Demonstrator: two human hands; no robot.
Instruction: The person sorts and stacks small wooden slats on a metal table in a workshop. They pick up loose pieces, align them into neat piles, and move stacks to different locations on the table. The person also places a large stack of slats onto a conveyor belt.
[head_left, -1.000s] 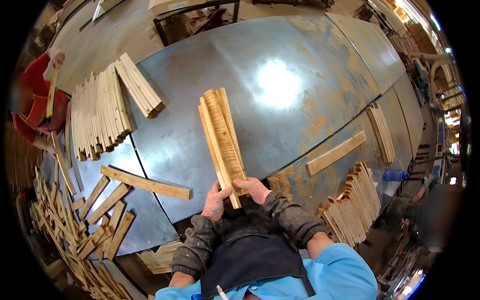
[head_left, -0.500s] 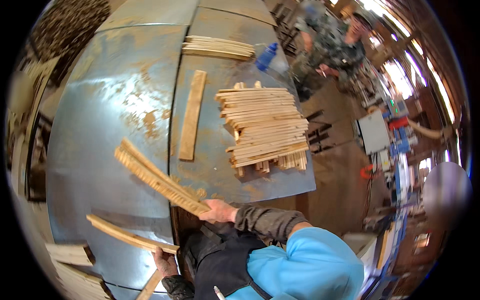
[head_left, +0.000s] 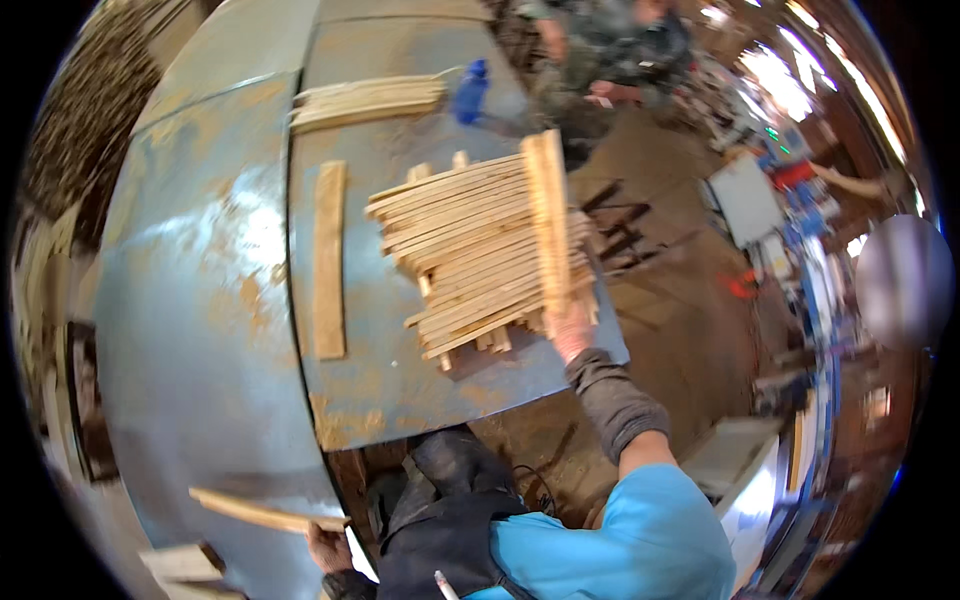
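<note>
Our right hand (head_left: 571,332) grips wooden slats (head_left: 546,215) crosswise over the strip stack (head_left: 470,265) near the edge of the desk (head_left: 400,398), our left hand (head_left: 328,549) clasps one thin slat (head_left: 250,512), and a loosened right grip could spill wood floorward.

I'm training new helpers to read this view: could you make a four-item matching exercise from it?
1. blue bottle
2. lone flat board
3. left grip
4. right grip

A. holding boards across the large stack's right end
B. right of the far bundle
C. holding a strip by one end
D. lying left of the large stack

Pairs: 1-B; 2-D; 3-C; 4-A
</note>
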